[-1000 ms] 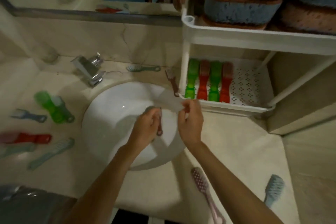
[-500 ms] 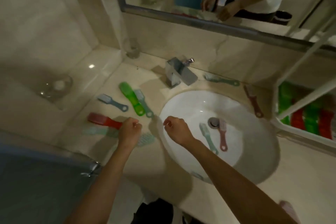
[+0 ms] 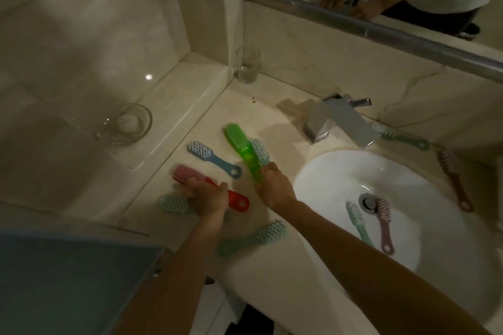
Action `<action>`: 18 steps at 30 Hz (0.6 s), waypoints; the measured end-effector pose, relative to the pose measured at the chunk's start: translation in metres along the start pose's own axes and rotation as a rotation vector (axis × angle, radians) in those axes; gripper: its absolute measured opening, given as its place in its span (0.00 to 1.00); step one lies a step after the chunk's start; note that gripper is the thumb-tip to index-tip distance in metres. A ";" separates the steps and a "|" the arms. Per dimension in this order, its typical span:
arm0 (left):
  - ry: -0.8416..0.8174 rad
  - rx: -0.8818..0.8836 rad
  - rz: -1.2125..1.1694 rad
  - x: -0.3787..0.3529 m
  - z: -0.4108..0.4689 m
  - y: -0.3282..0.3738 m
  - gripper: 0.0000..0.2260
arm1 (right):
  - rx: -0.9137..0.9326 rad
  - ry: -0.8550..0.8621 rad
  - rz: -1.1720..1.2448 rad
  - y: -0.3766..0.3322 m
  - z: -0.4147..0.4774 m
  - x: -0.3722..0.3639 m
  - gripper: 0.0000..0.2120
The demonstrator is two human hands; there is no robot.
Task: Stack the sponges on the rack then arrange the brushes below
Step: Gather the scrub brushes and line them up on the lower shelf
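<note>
Currently, the brush stage is in progress and, by judgement, far from complete. The left hand [image 3: 208,197] has its fingers curled over the middle of the red brush [image 3: 238,201] on the worktop [image 3: 272,106]. The right hand [image 3: 273,185] has its fingers closed round the handle end of the green brush [image 3: 239,144]. Eight more brushes lie loose: a blue brush [image 3: 212,158]; a teal brush [image 3: 260,149] against the green one; a second teal brush [image 3: 172,204] partly under the left hand; a third teal brush [image 3: 255,236] near the front edge; a mint brush [image 3: 358,221] and a pink brush [image 3: 385,226] in the basin [image 3: 340,171]; a brown brush [image 3: 454,179] at its right edge; a fourth teal brush [image 3: 402,139] behind the tap [image 3: 340,119]. All ten are left to arrange. The rack and sponges are out of frame, so stacking cannot be verified. Motion blur smears the left hand and the red brush's head, and it cannot be told whether either held brush is lifted clear.
</note>
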State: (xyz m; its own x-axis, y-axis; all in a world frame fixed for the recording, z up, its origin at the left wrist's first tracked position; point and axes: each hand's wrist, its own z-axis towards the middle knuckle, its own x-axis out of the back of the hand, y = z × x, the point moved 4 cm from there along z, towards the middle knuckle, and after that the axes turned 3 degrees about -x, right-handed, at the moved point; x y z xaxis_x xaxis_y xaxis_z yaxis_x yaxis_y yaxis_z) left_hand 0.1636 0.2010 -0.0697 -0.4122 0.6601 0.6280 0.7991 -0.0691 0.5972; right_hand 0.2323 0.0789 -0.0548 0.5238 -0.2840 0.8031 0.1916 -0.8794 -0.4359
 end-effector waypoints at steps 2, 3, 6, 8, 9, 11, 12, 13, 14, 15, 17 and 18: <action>-0.002 0.010 0.018 -0.005 0.008 0.000 0.38 | -0.047 -0.001 -0.009 -0.003 0.009 -0.005 0.16; 0.004 0.009 0.002 -0.008 0.013 0.000 0.38 | -0.075 0.002 -0.011 -0.004 0.012 -0.008 0.16; 0.038 -0.025 -0.018 -0.012 0.025 0.001 0.37 | -0.121 0.022 -0.061 -0.008 0.022 -0.014 0.16; 0.054 -0.028 -0.013 -0.013 0.031 0.001 0.39 | -0.149 0.061 -0.054 -0.009 0.027 -0.016 0.17; 0.064 -0.021 -0.023 -0.013 0.034 0.001 0.41 | -0.171 0.081 -0.040 -0.009 0.028 -0.017 0.16; 0.096 -0.013 -0.070 -0.009 0.038 0.002 0.42 | -0.213 0.110 -0.024 -0.008 0.030 -0.020 0.14; 0.114 -0.013 -0.106 -0.007 0.039 0.003 0.42 | -0.225 0.113 -0.021 -0.008 0.031 -0.021 0.13; 0.126 -0.014 -0.152 -0.005 0.041 0.003 0.42 | -0.233 0.109 -0.015 -0.008 0.032 -0.022 0.13; 0.132 -0.014 -0.199 -0.004 0.042 0.003 0.41 | -0.240 0.107 -0.002 -0.009 0.034 -0.020 0.13; 0.134 -0.007 -0.236 -0.003 0.042 0.003 0.40 | -0.244 0.107 0.010 -0.008 0.036 -0.018 0.14; 0.134 0.025 -0.259 0.000 0.043 0.003 0.35 | -0.249 0.100 0.013 -0.008 0.038 -0.013 0.17; 0.139 0.035 -0.251 0.002 0.042 0.004 0.33 | -0.254 0.094 0.014 -0.007 0.039 -0.011 0.19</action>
State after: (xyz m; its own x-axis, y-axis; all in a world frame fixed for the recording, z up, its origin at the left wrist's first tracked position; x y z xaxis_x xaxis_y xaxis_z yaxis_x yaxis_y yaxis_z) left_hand 0.1843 0.2334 -0.0864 -0.6532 0.5438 0.5269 0.6783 0.1110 0.7264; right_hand 0.2577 0.1032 -0.0763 0.4430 -0.3204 0.8373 -0.0361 -0.9396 -0.3405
